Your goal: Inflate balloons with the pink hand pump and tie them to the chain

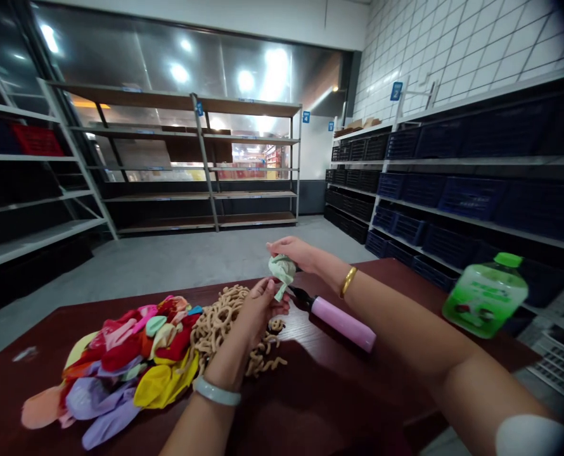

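Note:
A crumpled pale green balloon (pixel 282 270) is between my two hands above the dark red table. My left hand (pixel 264 300) pinches its narrow lower end with thumb and fingers. From above, my right hand (pixel 295 252) has its fingers closed on the balloon's upper part. Just below my right wrist lies a pink cylinder with a black tapered end (pixel 343 324), which looks like a hand pump. A heap of tan, curly, cord-like pieces (pixel 218 316) lies beside and partly behind my left forearm. Left of it spreads a pile of limp multicoloured balloons (pixel 125 348).
On the table's right side stands a green liquid bottle (pixel 486 294). A clear scrap (pixel 25 354) lies at the table's left (pixel 6 392). Metal shelves (pixel 210 168) stand along the back, and racks with dark blue crates (pixel 469 197) line the right wall.

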`<move>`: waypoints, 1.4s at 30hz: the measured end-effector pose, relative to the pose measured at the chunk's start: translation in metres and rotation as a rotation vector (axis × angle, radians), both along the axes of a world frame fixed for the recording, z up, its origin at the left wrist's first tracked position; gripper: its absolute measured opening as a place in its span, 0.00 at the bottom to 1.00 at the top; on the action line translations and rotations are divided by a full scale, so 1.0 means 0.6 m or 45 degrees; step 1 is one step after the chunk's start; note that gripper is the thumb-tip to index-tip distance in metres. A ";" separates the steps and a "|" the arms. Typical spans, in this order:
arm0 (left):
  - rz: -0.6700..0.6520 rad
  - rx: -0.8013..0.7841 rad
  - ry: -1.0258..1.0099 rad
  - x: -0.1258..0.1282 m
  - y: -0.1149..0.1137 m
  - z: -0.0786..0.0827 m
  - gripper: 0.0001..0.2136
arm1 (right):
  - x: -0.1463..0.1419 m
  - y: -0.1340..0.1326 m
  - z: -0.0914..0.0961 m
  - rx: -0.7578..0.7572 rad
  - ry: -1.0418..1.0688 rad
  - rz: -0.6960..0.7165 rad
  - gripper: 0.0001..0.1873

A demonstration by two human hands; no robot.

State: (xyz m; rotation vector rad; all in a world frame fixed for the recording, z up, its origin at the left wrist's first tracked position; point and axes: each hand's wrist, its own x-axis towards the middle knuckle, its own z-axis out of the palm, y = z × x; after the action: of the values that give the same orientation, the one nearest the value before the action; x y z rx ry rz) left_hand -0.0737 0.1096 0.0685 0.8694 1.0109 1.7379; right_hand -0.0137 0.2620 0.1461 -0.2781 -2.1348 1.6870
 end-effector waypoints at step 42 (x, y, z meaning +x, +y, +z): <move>0.722 0.314 -0.361 -0.098 -0.014 -0.002 0.11 | 0.093 -0.067 -0.179 1.494 -0.277 -0.533 0.29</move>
State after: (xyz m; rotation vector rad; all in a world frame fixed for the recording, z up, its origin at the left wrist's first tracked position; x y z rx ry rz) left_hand -0.1323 0.1012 0.0675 0.4789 0.9150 2.4260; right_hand 0.0421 0.2217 0.0387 -0.4902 -2.5729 0.0503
